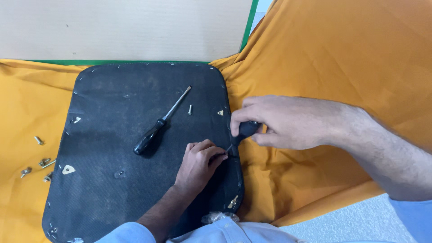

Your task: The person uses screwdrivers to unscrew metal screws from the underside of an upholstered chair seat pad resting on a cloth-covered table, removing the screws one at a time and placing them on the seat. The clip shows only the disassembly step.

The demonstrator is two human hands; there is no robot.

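Head view, right hand gripping screwdriver, left hand pinching its tip, on black seat pad

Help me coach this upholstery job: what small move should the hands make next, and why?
Probably lever the screwdriver gently upward. The right hand grips its black handle, its tip sits at the edge of the black seat panel among the staples, and the left hand pinches right at the tip, steadying it.

Head camera looks steeply down, close over the black seat pad
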